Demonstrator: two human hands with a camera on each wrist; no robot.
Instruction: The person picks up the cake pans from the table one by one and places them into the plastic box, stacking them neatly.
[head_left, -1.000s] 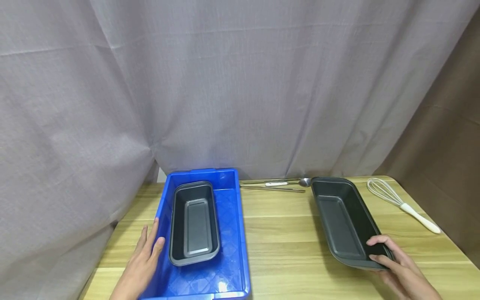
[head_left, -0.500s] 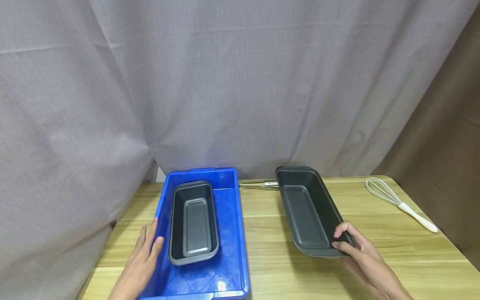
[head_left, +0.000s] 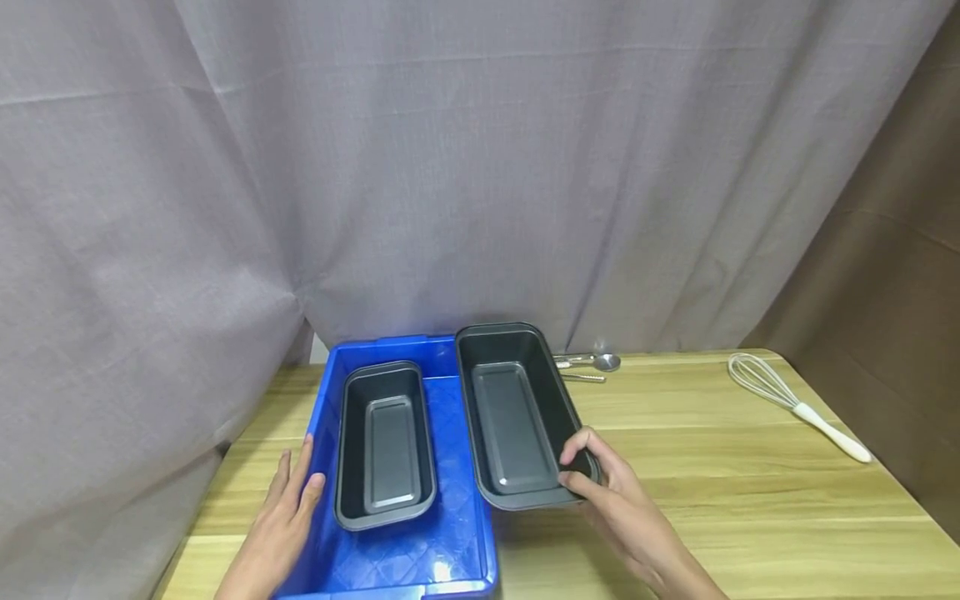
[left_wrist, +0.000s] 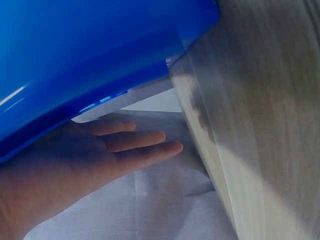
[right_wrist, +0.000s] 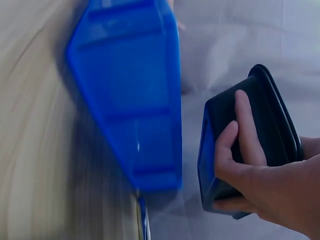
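My right hand (head_left: 626, 508) grips a dark grey loaf pan (head_left: 517, 425) by its near right corner, thumb and a finger inside the rim. In the right wrist view other fingers press the outside of that loaf pan (right_wrist: 250, 115), which is raised clear of the table. In the head view it overlaps the right wall of a blue plastic bin (head_left: 450, 558). A second dark loaf pan (head_left: 393, 450) lies inside the bin, along its left side. My left hand (head_left: 273, 521) rests against the bin's left outer wall, fingers extended, as the left wrist view also shows.
A white-handled whisk (head_left: 798, 408) lies at the right side of the wooden table (head_left: 750, 517). By the back edge lie a metal spoon (head_left: 606, 362) and thin metal utensils (head_left: 585, 378), partly hidden behind the raised pan. A grey curtain (head_left: 480, 167) hangs behind.
My right hand has carried the loaf pan leftward from the right of the table to over the bin's right wall. The left hand, bin and second pan have stayed put.
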